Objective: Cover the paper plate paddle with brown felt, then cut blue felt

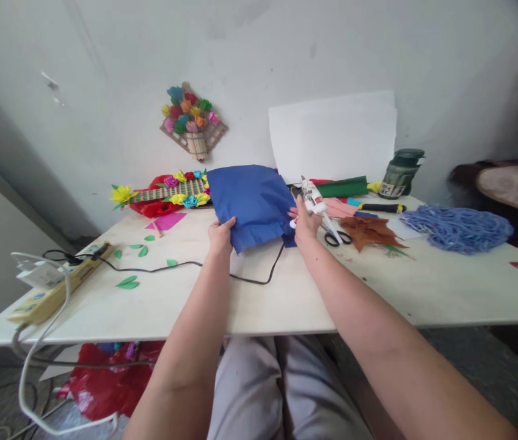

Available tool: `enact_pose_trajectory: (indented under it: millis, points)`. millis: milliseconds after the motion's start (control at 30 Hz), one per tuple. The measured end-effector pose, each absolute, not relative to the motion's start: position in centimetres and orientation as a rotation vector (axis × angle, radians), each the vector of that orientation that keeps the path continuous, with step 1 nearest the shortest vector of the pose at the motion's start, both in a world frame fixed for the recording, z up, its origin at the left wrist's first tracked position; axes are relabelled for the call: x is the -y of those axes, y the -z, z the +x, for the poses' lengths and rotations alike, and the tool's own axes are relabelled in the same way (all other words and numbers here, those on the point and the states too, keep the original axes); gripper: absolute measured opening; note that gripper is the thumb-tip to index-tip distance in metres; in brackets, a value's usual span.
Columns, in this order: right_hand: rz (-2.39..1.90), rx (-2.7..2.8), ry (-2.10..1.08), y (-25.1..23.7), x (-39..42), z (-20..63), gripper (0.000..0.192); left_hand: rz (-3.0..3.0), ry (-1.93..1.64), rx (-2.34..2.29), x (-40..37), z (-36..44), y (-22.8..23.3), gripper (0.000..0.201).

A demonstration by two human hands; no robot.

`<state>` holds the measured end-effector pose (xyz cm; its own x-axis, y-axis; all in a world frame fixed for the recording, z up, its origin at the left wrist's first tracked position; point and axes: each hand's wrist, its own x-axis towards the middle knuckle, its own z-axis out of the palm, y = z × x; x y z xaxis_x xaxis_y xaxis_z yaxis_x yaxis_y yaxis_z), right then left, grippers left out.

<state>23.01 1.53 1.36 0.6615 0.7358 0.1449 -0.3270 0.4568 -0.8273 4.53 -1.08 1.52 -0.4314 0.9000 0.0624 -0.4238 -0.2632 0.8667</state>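
A sheet of blue paper (254,201), slightly creased, is held up over the middle of the table. My left hand (221,235) pinches its lower left edge, thumb on top. At the right edge, my right hand (307,223) is closed on the same sheet, with part of its fingers hidden. A white glue gun (313,195) stands right beside my right hand, its nozzle pointing up. Scissors with black handles (338,238) lie just right of that hand. Below the sheet a black cord (254,281) runs across the table.
Green paper leaves (127,283) and a yellow power strip (57,290) lie left. A flower-trimmed woven craft piece (167,192) lies behind. Brown crepe paper (369,232), blue yarn (460,227) and a dark green jar (401,174) are right. The table's front edge (281,333) is above my lap.
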Motion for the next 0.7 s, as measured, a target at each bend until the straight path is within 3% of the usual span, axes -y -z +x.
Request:
enact_pose_trajectory:
  millis: [333,700]
  points:
    - [-0.755,0.62,-0.799,-2.9,-0.8,23.9,0.039,0.499,-1.857,-0.989,1.2,3.7,-2.5,0.018]
    - [-0.731,0.605,-0.886,-3.5,-0.6,25.5,0.039,0.332,-1.579,-1.088,2.7,-1.2,-4.9,0.006]
